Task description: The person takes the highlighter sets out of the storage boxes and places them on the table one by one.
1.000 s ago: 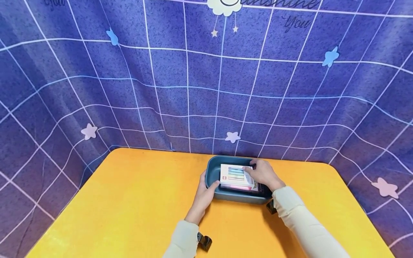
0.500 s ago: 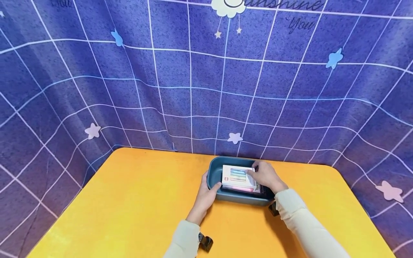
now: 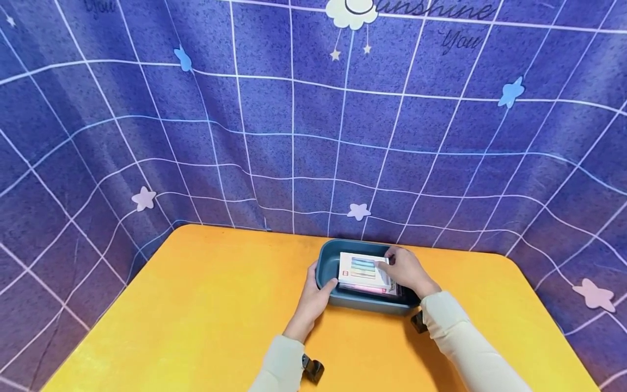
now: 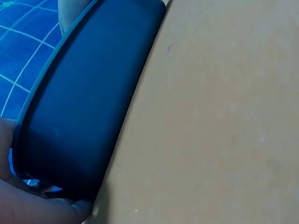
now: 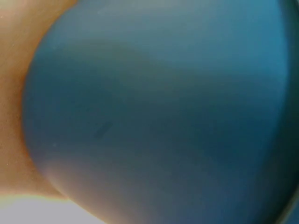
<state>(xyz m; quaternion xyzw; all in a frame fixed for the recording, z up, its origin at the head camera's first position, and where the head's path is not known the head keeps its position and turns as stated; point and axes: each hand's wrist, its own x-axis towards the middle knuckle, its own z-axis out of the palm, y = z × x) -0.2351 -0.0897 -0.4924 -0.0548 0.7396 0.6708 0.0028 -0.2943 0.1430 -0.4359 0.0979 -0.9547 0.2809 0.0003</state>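
A dark teal rectangular bin [image 3: 330, 265] stands near the table's far edge. My left hand [image 3: 312, 296] grips its left end, thumb over the rim and fingers along the outside; in the left wrist view the bin's outer wall [image 4: 84, 98] rises beside that hand [image 4: 37, 203]. Inside the bin lies a flat white box [image 3: 363, 270] with a window showing pastel pens. My right hand [image 3: 409, 270] reaches in and holds this box at its right end. Beneath it shows a pinkish package [image 3: 367, 288], mostly hidden. The right wrist view is filled by the bin's wall [image 5: 154, 116].
The yellow-orange table [image 3: 196, 305] extends to both sides. A blue-purple curtain [image 3: 274, 152] with grid lines and stars hangs right behind its far edge. Black wrist cameras [image 3: 312, 369] sit on both forearms.
The whole head view has shifted slightly, so the bin and hands appear a little farther right. Both hands keep the same places on the bin and the box.
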